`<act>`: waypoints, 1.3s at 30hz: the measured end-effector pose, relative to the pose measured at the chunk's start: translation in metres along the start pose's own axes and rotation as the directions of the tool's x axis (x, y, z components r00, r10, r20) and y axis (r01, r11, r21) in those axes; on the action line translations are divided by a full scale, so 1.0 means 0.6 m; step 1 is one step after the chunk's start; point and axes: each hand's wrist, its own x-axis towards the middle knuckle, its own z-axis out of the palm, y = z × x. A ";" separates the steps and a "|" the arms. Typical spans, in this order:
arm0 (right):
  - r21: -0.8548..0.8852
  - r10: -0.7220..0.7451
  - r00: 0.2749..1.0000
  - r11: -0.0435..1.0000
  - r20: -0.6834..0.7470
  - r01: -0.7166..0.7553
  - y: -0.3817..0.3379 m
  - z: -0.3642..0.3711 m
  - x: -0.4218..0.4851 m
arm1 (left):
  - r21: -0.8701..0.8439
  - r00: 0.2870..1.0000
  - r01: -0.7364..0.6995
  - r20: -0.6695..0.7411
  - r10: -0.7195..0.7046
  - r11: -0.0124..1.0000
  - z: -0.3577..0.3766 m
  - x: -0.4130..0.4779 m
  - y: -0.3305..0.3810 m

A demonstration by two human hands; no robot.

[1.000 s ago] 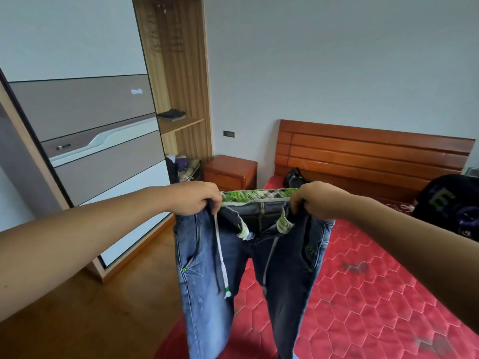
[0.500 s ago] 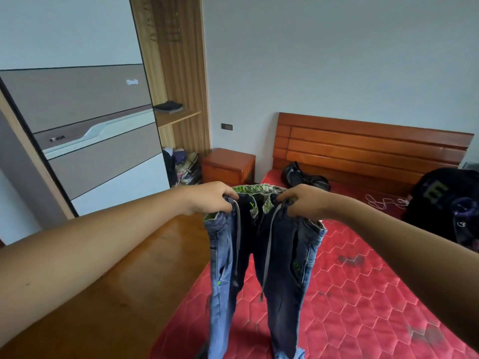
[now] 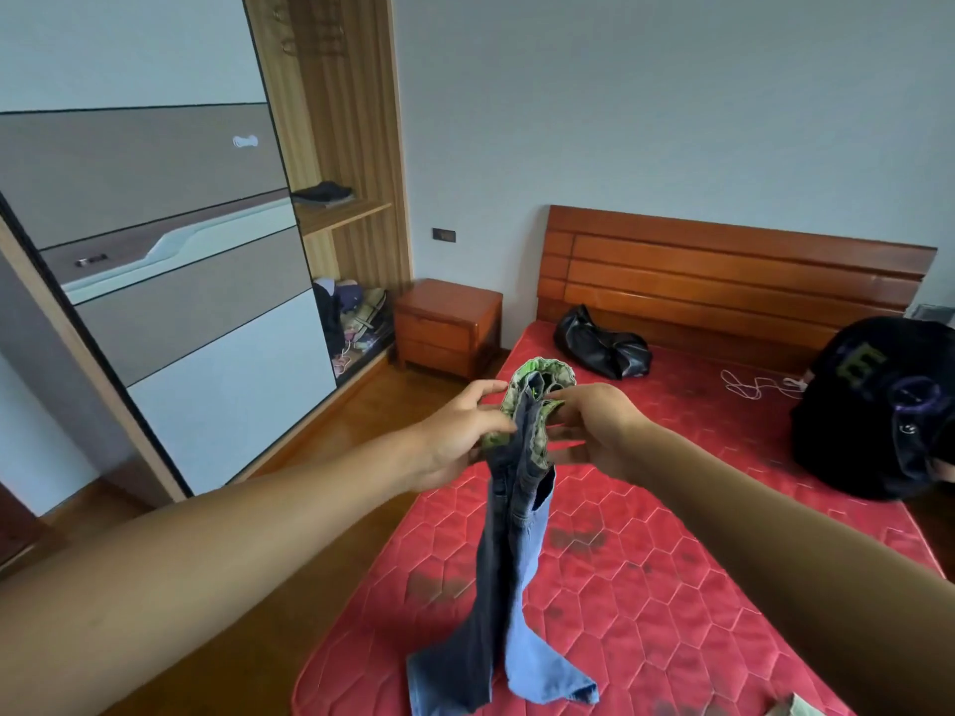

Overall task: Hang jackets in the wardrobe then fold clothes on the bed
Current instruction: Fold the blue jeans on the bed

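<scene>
Home bedroom: bed [image 3: 646,586] with wooden headboard [image 3: 723,281], bedside cabinet [image 3: 447,328], sliding-door wardrobe [image 3: 170,281], wood floor [image 3: 217,658].

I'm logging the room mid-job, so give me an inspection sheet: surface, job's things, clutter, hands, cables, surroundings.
Surface: red quilted mattress, no bedding on it, dark stains in places.
Job's things: jeans held up by the green-lined waistband, legs together, hems reaching the mattress.
Clutter: black bag near the headboard; dark garment with a letter E at the bed's right side.
Hands: left hand and right hand both pinch the waistband.
Cables: white cable loose on the mattress beside the dark garment.
Surroundings: wooden headboard, nightstand, wardrobe with a folded dark item on its open shelf.
</scene>
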 end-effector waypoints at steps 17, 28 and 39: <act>-0.917 -0.255 0.918 0.185 0.303 0.354 -0.048 -0.085 0.025 | 0.657 0.912 -0.382 0.156 0.379 0.650 -0.054 -0.030 0.060; -0.907 -0.409 0.858 0.140 0.312 0.397 -0.111 -0.075 -0.013 | 0.763 0.870 -0.368 0.079 0.487 0.532 -0.117 -0.056 0.154; -0.436 -0.696 0.711 0.613 0.096 0.659 -0.157 -0.057 -0.059 | 0.637 0.846 -0.403 -0.016 0.534 0.657 -0.154 -0.069 0.204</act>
